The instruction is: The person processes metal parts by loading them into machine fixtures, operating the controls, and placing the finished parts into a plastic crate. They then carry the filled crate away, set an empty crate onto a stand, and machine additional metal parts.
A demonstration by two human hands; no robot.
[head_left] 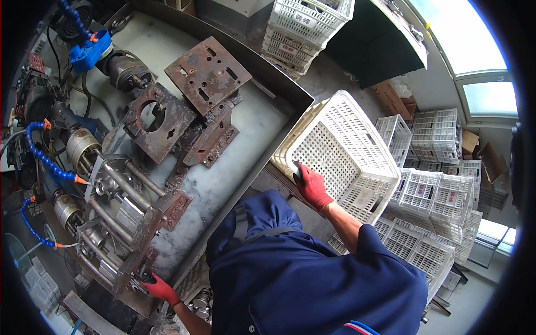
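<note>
Tilting against the counter's [262, 120] right edge, a white perforated crate [340, 151] stood on its side with its open mouth turned toward the person; the right hand [312, 187], in a red glove, lay on the crate's lower near rim, its dark-tipped fingers [297, 172] curled over the edge, so the grip was closed on that rim; the crate rose above and to the right of the grip, leaning away from it; the right arm ran bare from a blue sleeve [379, 240], bent at the elbow and reaching forward and to the left across the body; the left hand [159, 289], also red-gloved, reached down and to the left at the near end of a steel fixture [120, 218] of parallel rods and plates; its fingers pressed on a dark part at the fixture's lower corner, but whether they were clamped round it could not be told; the left forearm came up from the lower edge; rusty plates [206, 72] lay farther back on the counter, one with a round hole [153, 117]; blue segmented hoses [44, 159] curved at the far left beside motors [125, 70]; more white crates [430, 206] were stacked on the floor to the right, and others [304, 28] stood beyond the counter.
</note>
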